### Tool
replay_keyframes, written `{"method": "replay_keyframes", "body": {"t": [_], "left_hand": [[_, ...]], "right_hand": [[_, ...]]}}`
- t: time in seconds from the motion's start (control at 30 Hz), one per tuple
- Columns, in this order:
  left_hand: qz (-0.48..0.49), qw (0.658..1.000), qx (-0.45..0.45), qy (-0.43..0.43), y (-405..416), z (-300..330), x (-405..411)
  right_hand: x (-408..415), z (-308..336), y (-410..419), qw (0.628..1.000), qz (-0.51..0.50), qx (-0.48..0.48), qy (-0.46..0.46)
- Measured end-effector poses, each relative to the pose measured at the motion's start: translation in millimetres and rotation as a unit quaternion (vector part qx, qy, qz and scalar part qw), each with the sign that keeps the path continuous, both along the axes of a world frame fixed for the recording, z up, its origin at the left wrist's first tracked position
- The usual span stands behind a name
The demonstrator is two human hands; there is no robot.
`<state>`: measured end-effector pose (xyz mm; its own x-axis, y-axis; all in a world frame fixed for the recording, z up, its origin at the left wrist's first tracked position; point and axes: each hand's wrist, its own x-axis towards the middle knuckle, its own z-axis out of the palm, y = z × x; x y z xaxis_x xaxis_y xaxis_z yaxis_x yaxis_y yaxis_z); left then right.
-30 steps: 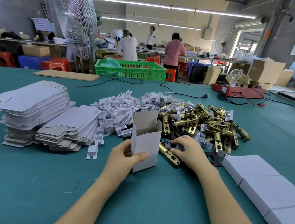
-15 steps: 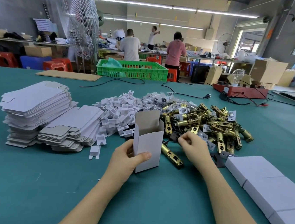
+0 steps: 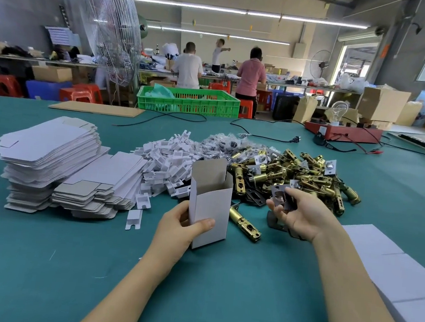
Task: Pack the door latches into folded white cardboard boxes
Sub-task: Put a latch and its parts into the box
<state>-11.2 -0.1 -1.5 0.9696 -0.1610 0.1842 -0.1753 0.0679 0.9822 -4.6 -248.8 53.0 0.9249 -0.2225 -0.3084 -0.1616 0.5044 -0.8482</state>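
Since a second ago the right hand (image 3: pixel 296 214) has lifted off the counter (image 3: pixel 36 260) beside the lone latch and now hovers palm-up near the pile, its fingers curled round a small dark plate (image 3: pixel 280 198); whether more than one plate is pinched there cannot be told. Unchanged, the left hand (image 3: pixel 181 230) grips an upright folded white box (image 3: pixel 210 207), thumb across its front face and fingers behind, with the top flap standing open. One brass door latch (image 3: pixel 245 222) lies on the green surface just right of the box, between the two hands and touching neither. Behind it spreads a heap of brass latches (image 3: pixel 300 174) mixed with dark plates, and to the heap's left sits a mound of white plastic inserts (image 3: pixel 169 160) with some clear bagged parts (image 3: pixel 221 146) behind. Farther left, two stacks of flat box blanks (image 3: pixel 48 152) lean against each other, and a single white insert (image 3: pixel 134 218) lies apart in front of them. Closed white boxes (image 3: pixel 389 271) line the right edge close to the right forearm. At the far side rest a brown cardboard sheet (image 3: pixel 95 107), a black cable (image 3: pixel 262 133) with a plug, a red device (image 3: pixel 341 132) carrying a light bulb, and a green crate (image 3: pixel 189 101). A large wire fan (image 3: pixel 110 24) stands at the back left, and three people work with their backs turned at a distant bench.
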Motion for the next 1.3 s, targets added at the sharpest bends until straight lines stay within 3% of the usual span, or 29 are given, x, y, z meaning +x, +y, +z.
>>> {"method": "replay_keyframes", "body": {"t": [0.13, 0.2, 0.43, 0.6, 0.67, 0.8, 0.9, 1.03, 1.3], "left_hand": [[-0.004, 1.000, -0.004, 0.002, 0, -2, 0], [-0.009, 1.000, -0.005, 0.001, 0, -2, -1], [-0.067, 0.998, -0.006, 0.003, -3, 1, -5], [-0.109, 0.994, 0.011, -0.008, -5, 3, -8], [-0.116, 0.993, 0.012, -0.011, -5, 3, -9], [-0.124, 0.992, 0.013, -0.010, -4, 3, -8], [-0.125, 0.992, 0.006, -0.005, -4, 4, -8], [-0.127, 0.992, -0.005, 0.003, -4, 4, -9], [-0.127, 0.992, -0.008, 0.008, -3, 3, -8]], "right_hand": [[-5, 13, 6, 0.971, 0.045, -0.234, 0.011], [-10, 26, 11, 0.953, 0.067, -0.296, -0.014], [-42, 85, 30, 0.922, 0.156, -0.307, -0.178], [-59, 103, 52, 0.825, 0.192, -0.451, -0.282], [-59, 104, 64, 0.770, 0.196, -0.528, -0.300], [-52, 96, 82, 0.639, 0.193, -0.681, -0.300], [-45, 90, 86, 0.581, 0.192, -0.745, -0.266], [-43, 87, 88, 0.554, 0.191, -0.774, -0.242], [-42, 80, 98, 0.542, 0.216, -0.766, -0.268]]}}
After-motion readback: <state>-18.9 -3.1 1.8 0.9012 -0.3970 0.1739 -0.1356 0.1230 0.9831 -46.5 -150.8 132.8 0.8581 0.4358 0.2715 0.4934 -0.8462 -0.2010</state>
